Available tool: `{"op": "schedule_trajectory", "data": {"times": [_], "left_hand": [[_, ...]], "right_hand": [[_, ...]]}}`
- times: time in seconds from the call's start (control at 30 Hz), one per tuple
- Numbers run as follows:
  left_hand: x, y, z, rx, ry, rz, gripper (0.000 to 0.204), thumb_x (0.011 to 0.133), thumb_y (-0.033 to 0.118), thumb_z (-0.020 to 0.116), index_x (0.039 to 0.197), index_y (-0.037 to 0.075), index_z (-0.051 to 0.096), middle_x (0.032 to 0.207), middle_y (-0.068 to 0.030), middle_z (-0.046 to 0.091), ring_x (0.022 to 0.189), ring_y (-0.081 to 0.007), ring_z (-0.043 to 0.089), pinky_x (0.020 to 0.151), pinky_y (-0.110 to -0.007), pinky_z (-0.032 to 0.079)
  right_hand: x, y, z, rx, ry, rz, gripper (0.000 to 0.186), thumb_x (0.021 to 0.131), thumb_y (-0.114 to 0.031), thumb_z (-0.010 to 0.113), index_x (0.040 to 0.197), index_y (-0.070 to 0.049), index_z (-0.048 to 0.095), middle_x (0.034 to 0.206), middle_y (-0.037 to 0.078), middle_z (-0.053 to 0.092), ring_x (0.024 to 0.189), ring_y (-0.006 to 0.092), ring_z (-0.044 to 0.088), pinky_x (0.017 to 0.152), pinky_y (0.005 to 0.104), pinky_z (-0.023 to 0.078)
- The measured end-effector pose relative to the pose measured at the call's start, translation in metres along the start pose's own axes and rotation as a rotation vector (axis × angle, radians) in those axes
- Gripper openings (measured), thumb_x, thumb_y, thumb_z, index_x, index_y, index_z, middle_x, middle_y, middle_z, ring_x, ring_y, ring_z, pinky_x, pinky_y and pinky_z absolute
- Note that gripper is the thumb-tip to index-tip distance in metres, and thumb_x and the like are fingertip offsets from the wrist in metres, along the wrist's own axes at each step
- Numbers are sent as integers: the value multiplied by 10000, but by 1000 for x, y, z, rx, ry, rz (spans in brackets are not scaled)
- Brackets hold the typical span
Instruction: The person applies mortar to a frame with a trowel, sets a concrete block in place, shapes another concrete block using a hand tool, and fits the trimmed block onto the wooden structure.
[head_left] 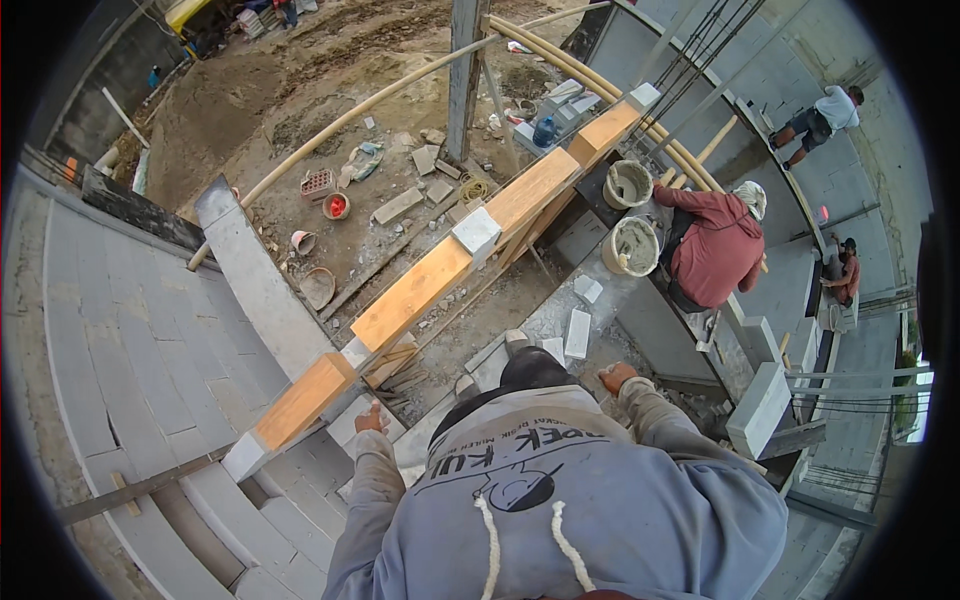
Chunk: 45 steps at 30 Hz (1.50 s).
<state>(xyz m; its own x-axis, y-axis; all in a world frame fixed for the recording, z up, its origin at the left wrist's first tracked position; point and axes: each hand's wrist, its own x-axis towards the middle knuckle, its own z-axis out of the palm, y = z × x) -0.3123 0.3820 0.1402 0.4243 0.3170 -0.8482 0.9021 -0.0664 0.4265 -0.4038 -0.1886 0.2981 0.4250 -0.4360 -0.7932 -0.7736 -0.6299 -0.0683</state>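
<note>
The left hand [373,418] and right hand [617,378] look empty, though I cannot tell how closed their fingers are, and the white block [577,333] ahead of the right hand, seemingly unfixed, could trip a misplaced shoe [516,339].
</note>
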Motion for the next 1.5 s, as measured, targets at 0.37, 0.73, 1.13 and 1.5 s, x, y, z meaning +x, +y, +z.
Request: {"op": "schedule_trajectory", "data": {"times": [0.37,0.73,1.13,1.5], "left_hand": [[-34,-9,19,-221,-35,83,653,804,458,745,1253,20,564,1035,-137,682,856,-282,698,691,-415,529],[-47,-73,15,-514,218,-4,607,843,466,701,1207,0,563,1029,-188,676,828,-333,704,616,-459,533],[-83,-147,114,-690,236,-222,615,859,426,702,1230,-16,489,862,-168,676,605,-296,672,407,-400,393],[-77,-50,103,-638,191,44,593,859,412,694,1209,-20,488,924,-190,656,719,-333,700,429,-328,448]], "right_hand": [[40,-78,-18,110,66,-230,389,860,-374,574,766,-19,703,669,126,682,565,248,657,569,377,520],[95,-140,-87,-89,18,-484,366,849,-354,584,726,-21,675,611,102,649,496,217,627,490,344,501],[143,-136,-149,-97,32,-543,351,845,-333,572,732,-14,665,629,102,647,507,221,616,505,356,486],[186,-49,-154,-223,-16,-257,520,832,-434,568,1051,23,685,1150,245,641,1104,390,602,954,428,472]]}}
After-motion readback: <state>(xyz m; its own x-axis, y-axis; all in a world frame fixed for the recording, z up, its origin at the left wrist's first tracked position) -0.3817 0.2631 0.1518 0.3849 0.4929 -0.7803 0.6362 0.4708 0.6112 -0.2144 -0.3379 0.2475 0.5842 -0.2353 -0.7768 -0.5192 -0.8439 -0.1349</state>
